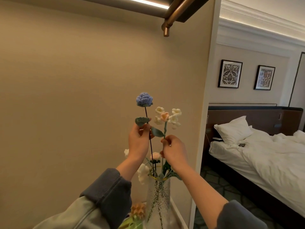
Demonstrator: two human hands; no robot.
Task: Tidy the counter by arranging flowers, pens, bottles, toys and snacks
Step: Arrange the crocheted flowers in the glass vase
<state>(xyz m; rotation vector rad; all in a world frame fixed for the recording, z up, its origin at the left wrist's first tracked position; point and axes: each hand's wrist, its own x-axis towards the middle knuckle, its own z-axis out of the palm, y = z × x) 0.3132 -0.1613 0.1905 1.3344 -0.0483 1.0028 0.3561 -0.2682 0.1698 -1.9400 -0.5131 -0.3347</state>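
Note:
A textured clear glass vase (159,199) with a gold rim stands on the counter at the bottom centre and holds several crochet flowers. My left hand (138,142) pinches the dark stem of a blue crochet rose (144,99), which rises above the vase with its stem running down into it. My right hand (175,151) pinches the green stem of a sprig of cream and peach crochet blossoms (168,117). Both hands are raised above the vase mouth. White and pink blooms (143,173) hang around the rim.
An orange folded-paper toy (138,210) and green items lie left of the vase on the counter. A beige wall is straight ahead; a brass rail (171,19) hangs overhead. A white partition edge (203,129) stands right; beyond it, a bed (264,156).

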